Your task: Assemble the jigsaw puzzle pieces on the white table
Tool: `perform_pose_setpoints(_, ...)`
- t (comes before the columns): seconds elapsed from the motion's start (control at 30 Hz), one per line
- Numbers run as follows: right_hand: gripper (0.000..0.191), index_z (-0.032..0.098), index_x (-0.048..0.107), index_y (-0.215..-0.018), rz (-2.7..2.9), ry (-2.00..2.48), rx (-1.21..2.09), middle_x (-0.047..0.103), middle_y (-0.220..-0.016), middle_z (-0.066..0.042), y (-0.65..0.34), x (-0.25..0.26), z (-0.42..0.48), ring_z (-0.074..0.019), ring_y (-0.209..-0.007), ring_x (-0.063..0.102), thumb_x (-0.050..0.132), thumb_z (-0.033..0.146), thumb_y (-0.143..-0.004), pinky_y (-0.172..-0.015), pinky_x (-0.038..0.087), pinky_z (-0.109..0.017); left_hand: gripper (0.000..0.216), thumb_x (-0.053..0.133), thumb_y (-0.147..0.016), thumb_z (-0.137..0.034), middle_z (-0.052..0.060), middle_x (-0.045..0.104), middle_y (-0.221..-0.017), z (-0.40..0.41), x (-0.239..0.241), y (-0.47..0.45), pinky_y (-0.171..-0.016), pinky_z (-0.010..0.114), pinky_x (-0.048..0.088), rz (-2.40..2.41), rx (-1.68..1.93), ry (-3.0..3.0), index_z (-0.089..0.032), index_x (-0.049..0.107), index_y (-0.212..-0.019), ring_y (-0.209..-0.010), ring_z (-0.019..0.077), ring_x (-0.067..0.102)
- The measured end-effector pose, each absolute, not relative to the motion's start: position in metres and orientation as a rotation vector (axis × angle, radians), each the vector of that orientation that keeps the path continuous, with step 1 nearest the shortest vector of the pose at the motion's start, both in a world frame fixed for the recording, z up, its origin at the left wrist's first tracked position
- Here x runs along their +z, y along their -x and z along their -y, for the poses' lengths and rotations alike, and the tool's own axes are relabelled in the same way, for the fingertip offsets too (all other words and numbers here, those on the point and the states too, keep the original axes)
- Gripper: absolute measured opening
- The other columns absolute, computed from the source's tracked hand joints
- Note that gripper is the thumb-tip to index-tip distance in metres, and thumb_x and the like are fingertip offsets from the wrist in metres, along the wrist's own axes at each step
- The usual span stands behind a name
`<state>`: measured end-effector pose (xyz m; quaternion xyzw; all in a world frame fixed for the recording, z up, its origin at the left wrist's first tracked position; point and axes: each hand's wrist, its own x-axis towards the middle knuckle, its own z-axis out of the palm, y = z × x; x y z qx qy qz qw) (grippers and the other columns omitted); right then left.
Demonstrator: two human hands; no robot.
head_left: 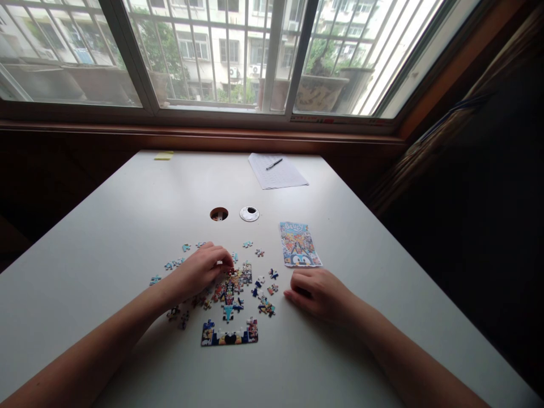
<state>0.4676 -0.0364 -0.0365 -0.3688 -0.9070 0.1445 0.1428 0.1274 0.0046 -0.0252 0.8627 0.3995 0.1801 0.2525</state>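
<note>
Colourful jigsaw pieces (238, 280) lie scattered on a white table (127, 215). A joined strip of puzzle edge (229, 334) sits nearest me. My left hand (202, 269) rests among the loose pieces with fingers curled and fingertips pinched at a piece near the joined middle cluster. My right hand (317, 292) lies on the table to the right of the pieces, fingers curled under, apparently holding nothing. A printed reference picture (298, 245) lies just beyond my right hand.
A round cable hole (219, 214) and its loose cap (249, 213) sit mid-table. A sheet of paper (276, 171) with a pen (274, 164) and a yellow sticky pad (164, 156) lie at the far edge, below the window. A dark curtain hangs to the right.
</note>
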Motion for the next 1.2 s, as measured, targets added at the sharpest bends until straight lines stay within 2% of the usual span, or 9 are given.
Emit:
perform_pose_setpoints(0.43, 0.029, 0.021, 0.049, -0.073, 2.615, 1.061, 0.422, 0.056, -0.072, -0.001, -0.468, -0.036, 0.037, -0.0137, -0.063, 0.048, 0.052, 0.034, -0.099, -0.061, 0.033, -0.026, 0.015, 0.056, -0.099, -0.026, 0.002, 0.070, -0.101, -0.005, -0.028, -0.127, -0.086, 0.034, 0.043, -1.083, 0.418, -2.312, -0.025, 0.070, -0.096, -0.097, 0.0204, 0.055)
perform_pose_setpoints(0.8, 0.029, 0.021, 0.050, -0.073, 2.611, 1.058, 0.419, 0.057, -0.071, -0.001, -0.468, -0.035, 0.037, -0.0137, -0.062, 0.047, 0.052, 0.034, -0.099, -0.060, 0.032, -0.026, 0.020, 0.055, -0.100, -0.034, 0.005, 0.068, -0.100, -0.006, -0.029, -0.127, -0.084, 0.035, 0.046, -1.068, 0.492, -2.399, -0.024, 0.072, -0.097, -0.097, 0.0212, 0.055)
perform_pose_setpoints(0.97, 0.030, 0.021, 0.049, -0.074, 2.623, 1.070, 0.428, 0.056, -0.072, -0.001, -0.468, -0.036, 0.037, -0.0135, -0.063, 0.047, 0.051, 0.035, -0.100, -0.060, 0.032, -0.026, 0.021, 0.060, -0.098, -0.039, 0.006, 0.067, -0.096, -0.006, -0.024, -0.123, -0.077, 0.034, 0.046, -0.990, 0.505, -2.551, -0.024, 0.075, -0.094, -0.091, 0.0207, 0.052)
perform_pose_setpoints(1.1, 0.030, 0.021, 0.049, -0.074, 2.621, 1.065, 0.421, 0.057, -0.073, -0.001, -0.467, -0.036, 0.037, -0.0136, -0.063, 0.047, 0.051, 0.035, -0.100, -0.060, 0.031, -0.026, 0.020, 0.058, -0.097, -0.033, 0.006, 0.066, -0.095, -0.002, -0.013, -0.118, -0.077, 0.035, 0.046, -0.849, 0.443, -2.705, -0.032, 0.076, -0.107, -0.090, 0.0215, 0.051)
perform_pose_setpoints(1.2, 0.029, 0.021, 0.051, -0.074, 2.614, 1.055, 0.415, 0.057, -0.073, -0.001, -0.468, -0.037, 0.036, -0.0136, -0.063, 0.048, 0.052, 0.035, -0.100, -0.060, 0.031, -0.027, 0.029, 0.057, -0.096, -0.028, 0.005, 0.065, -0.094, 0.000, -0.008, -0.114, -0.079, 0.038, 0.047, -0.783, 0.440, -2.773, -0.037, 0.071, -0.121, -0.089, 0.0216, 0.051)
